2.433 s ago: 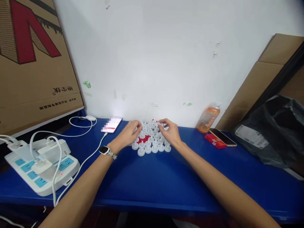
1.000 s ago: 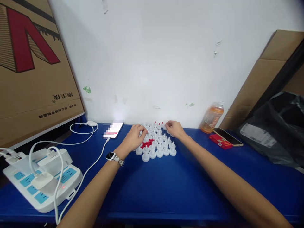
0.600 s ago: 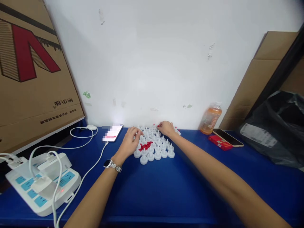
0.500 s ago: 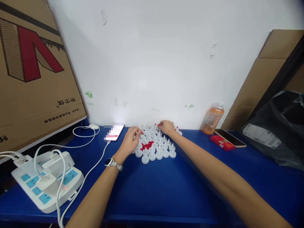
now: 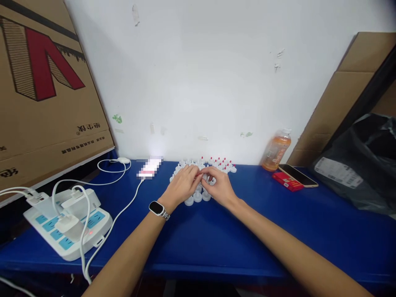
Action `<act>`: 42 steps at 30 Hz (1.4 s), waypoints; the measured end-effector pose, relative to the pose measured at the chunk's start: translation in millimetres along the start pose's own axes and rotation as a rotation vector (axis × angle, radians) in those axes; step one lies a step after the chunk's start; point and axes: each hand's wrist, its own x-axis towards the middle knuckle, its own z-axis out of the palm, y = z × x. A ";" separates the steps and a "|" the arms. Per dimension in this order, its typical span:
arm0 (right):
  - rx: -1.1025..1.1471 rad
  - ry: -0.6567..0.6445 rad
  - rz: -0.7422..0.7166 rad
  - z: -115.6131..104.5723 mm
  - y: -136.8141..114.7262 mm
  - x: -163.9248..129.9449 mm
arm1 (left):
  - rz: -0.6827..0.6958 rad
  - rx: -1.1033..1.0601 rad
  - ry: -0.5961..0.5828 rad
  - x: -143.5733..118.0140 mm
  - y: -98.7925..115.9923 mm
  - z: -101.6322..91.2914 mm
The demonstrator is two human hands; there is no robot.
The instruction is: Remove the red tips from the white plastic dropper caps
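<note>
A cluster of small white caps [image 5: 193, 199] sits on the blue table [image 5: 216, 239] near the wall. The back row of caps [image 5: 221, 163] has red tips. My left hand [image 5: 182, 185], with a watch on its wrist, and my right hand [image 5: 219, 187] lie over the middle of the cluster and hide most of it. Their fingertips meet, pinched together, and a small red piece [image 5: 198, 175] shows at the left fingertips. What the right fingers hold is hidden.
A white power strip [image 5: 71, 225] with plugs and cables lies front left. A lit phone [image 5: 150, 168] on a white cable is left of the caps. An orange bottle [image 5: 276, 150], a red box [image 5: 286, 181], a second phone [image 5: 298, 175] and a black bag [image 5: 361, 165] are right. Cardboard [image 5: 46, 103] leans left.
My right hand has come back from the far row to the middle of the cluster and now meets my left hand there. The red pile between the caps is now covered.
</note>
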 end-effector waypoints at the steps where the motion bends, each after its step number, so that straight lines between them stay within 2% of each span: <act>1: 0.013 0.016 0.019 1.1 -2.4 -1.4 | 0.013 0.027 0.001 0.1 1.3 -0.2; 4: 0.023 0.050 0.005 3.6 -5.9 -0.8 | -0.010 0.007 0.036 1.0 2.3 0.9; 10: -0.035 0.095 -0.133 2.4 -9.4 5.8 | -0.184 -0.219 0.152 7.1 2.5 9.1; 19: -0.211 0.117 -0.198 2.2 -5.9 9.1 | -0.358 -0.402 0.217 13.9 9.0 14.2; 28: -0.284 0.138 -0.184 6.0 -4.9 8.4 | -0.416 -0.540 0.242 17.5 9.4 14.4; 37: -0.365 0.170 -0.217 2.5 -6.3 11.2 | -0.442 -0.526 0.299 21.5 15.8 14.4; 42: -0.405 0.165 -0.232 1.1 -7.6 14.4 | -0.474 -0.546 0.287 23.3 17.0 10.6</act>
